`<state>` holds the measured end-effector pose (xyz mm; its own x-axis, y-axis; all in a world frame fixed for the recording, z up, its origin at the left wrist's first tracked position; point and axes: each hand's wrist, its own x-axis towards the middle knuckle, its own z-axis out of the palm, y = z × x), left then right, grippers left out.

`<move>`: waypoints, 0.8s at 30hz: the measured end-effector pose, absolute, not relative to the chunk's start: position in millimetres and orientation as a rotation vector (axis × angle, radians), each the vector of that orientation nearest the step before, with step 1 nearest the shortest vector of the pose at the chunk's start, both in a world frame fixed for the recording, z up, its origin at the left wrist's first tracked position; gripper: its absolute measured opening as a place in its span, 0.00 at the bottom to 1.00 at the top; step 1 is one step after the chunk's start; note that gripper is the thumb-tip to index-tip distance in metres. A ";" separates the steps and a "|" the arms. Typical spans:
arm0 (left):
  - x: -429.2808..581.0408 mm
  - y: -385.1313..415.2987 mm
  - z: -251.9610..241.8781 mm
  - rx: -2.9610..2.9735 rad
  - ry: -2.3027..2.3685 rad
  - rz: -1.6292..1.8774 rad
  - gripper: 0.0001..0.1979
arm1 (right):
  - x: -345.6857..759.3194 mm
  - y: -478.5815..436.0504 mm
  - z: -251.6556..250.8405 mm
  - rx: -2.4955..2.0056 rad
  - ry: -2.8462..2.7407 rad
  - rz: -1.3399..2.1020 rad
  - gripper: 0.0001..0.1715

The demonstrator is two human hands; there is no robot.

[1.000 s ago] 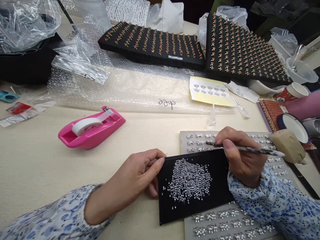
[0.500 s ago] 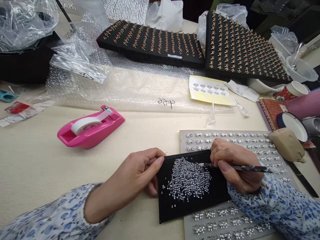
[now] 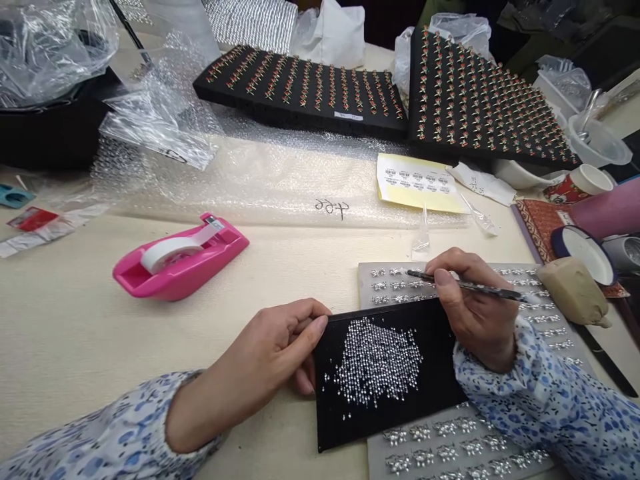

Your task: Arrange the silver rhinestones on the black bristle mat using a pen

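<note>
My left hand (image 3: 280,353) pinches the left edge of a black tray (image 3: 435,353), thumb on top. A patch of small shiny rhinestones (image 3: 377,363) is spread on the tray, with a few loose ones at its sides. My right hand (image 3: 475,310) grips a thin dark pen-like picker (image 3: 480,288). Its tip is over the upper rows of a grey board (image 3: 367,272) that carries silver star- or flower-shaped pieces (image 3: 397,437). The black tray lies across the middle of this board and hides part of it. Whether a stone sits on the tip is too small to tell.
A pink tape dispenser (image 3: 183,260) stands left of the tray. Behind are bubble wrap (image 3: 270,173), a yellow-backed label sheet (image 3: 417,181) and two black foam boards (image 3: 300,83) with red-and-green pieces. At right lie a beige lump (image 3: 575,290), a round dish (image 3: 585,253) and a paper cup (image 3: 585,183).
My right hand has lifted the picker's tip from the rhinestones and moved it up and away, over the grey board's top rows. My left hand and the tray stay nearly in place.
</note>
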<state>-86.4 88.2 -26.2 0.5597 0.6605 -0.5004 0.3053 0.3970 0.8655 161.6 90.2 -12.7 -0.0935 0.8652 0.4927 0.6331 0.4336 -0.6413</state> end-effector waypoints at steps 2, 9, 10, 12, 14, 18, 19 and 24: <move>-86.4 87.9 -27.6 1.187 0.998 0.280 0.16 | 163.1 91.0 -12.6 -1.311 -1.852 0.325 0.06; -87.2 88.1 -28.6 1.193 0.995 0.263 0.16 | 163.9 90.3 -12.0 -1.320 -1.860 0.337 0.06; -87.2 88.1 -28.6 1.193 0.995 0.263 0.16 | 163.8 90.2 -12.2 -1.318 -1.848 0.341 0.06; -87.1 88.0 -28.5 1.199 0.996 0.266 0.16 | 163.7 90.0 -12.9 -1.310 -1.822 0.362 0.05; -86.8 88.1 -28.3 1.202 0.997 0.264 0.16 | 163.9 89.8 -13.7 -1.302 -1.808 0.401 0.05; -86.3 88.6 -27.1 1.208 1.001 0.261 0.16 | 164.9 89.7 -14.8 -1.274 -1.813 0.424 0.05; -86.2 88.8 -26.7 1.209 1.001 0.261 0.16 | 165.1 89.8 -15.0 -1.259 -1.820 0.410 0.06; -86.2 88.4 -25.7 1.203 1.003 0.264 0.16 | 165.0 90.8 -15.5 -1.209 -1.855 0.338 0.08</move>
<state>-86.2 88.4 -25.7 0.5659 0.6530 -0.5032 0.3208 0.3879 0.8641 165.0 90.8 -15.5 -0.1482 0.8428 0.5174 0.6059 0.4909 -0.6260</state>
